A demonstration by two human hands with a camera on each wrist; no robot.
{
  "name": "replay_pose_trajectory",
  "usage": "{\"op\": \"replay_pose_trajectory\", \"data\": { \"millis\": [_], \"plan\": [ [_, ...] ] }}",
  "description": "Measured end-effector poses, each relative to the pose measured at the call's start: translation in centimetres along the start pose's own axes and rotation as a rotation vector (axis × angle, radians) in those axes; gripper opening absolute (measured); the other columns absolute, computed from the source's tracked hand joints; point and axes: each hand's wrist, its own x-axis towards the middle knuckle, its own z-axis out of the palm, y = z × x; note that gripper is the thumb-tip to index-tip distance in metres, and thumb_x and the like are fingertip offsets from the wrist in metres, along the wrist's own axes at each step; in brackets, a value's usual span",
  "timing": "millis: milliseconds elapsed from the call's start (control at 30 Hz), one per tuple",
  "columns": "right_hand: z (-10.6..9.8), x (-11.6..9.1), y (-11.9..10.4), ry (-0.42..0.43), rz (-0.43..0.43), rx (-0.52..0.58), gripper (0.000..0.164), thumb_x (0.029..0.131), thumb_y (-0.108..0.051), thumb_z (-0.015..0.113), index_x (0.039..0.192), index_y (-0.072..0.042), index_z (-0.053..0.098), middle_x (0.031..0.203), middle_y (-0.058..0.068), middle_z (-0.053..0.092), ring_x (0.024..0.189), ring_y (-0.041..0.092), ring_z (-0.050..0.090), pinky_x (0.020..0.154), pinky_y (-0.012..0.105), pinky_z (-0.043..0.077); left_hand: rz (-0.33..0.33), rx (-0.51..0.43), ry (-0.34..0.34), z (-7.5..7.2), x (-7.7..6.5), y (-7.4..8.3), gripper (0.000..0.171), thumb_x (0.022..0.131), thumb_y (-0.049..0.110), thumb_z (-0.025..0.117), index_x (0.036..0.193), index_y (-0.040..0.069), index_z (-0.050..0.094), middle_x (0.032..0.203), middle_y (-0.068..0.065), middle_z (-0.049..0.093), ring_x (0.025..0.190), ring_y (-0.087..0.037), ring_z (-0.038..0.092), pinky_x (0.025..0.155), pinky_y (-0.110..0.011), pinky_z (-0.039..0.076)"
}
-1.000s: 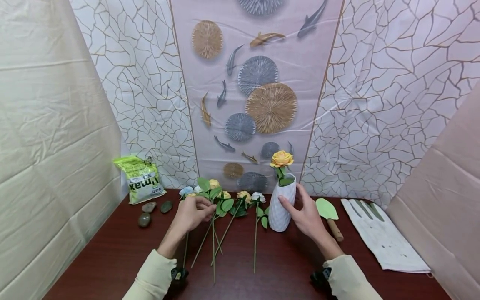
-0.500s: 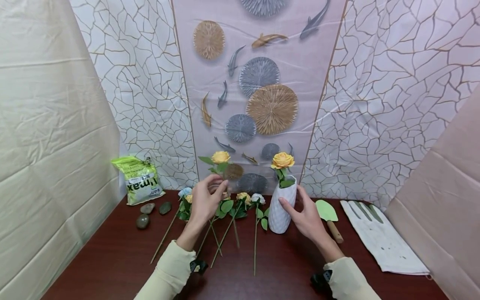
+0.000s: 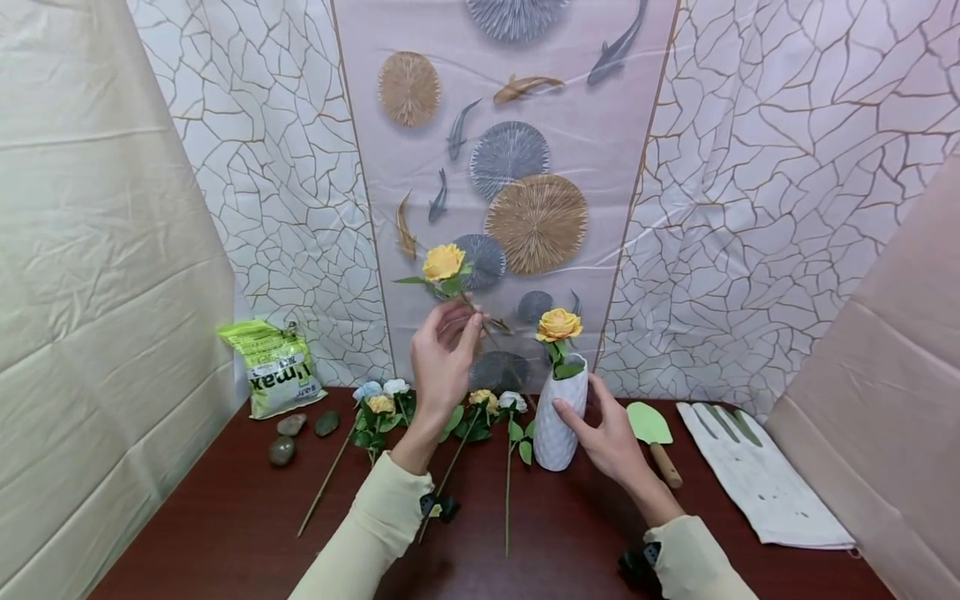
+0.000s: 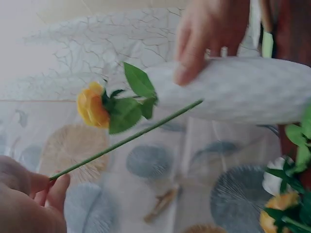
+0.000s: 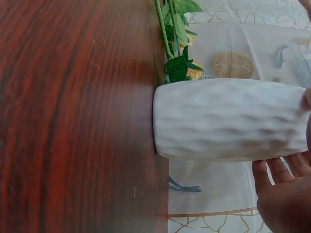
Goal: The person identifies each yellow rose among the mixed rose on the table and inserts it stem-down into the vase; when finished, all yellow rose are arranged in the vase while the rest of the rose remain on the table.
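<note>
My left hand pinches the thin green stem of a yellow artificial rose, raised above the table with the bloom uppermost. In the left wrist view the lower stem slants toward the vase, its bare end overlapping the vase's side; the held bloom is out of that view. My right hand grips the white textured vase from the right, thumb across its front. The vase stands slightly tilted, its base on the table. Another yellow rose sits in its mouth, leaves at the rim.
Blue roses, white roses and yellow roses lie along the table's back, stems toward me. At left are a green-and-white bag and several stones. At right lie a green trowel and a white cloth with green streaks.
My left hand has lifted the yellow rose from among the flowers on the table, upward and to the right. My right hand stays on the vase.
</note>
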Motion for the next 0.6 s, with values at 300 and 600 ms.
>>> {"op": "replay_pose_trajectory", "data": {
  "millis": [300,600],
  "plan": [
    [-0.1,0.1,-0.1,0.003,0.003,-0.002,0.062,0.097,-0.031,0.069,0.150,-0.016,0.041,0.132,0.006,0.063,0.121,0.019,0.062,0.092,0.034,0.057,0.089,-0.132,0.134,3.1,1.0,3.8,0.025,0.096,-0.003,0.063,0.121,-0.003,0.062,0.112,-0.030,0.067,0.103,-0.043,0.069,0.085,-0.045,0.061],
    [-0.1,0.0,0.0,0.006,0.000,-0.010,0.061,0.097,-0.031,0.069,0.149,-0.015,0.042,0.127,0.004,0.065,0.117,0.017,0.063,0.091,0.035,0.057,0.114,-0.141,0.115,4.5,0.7,3.2,0.024,0.096,0.000,0.064,0.120,0.000,0.064,0.108,-0.022,0.071,0.101,-0.038,0.071,0.083,-0.049,0.061]
  ]
}}
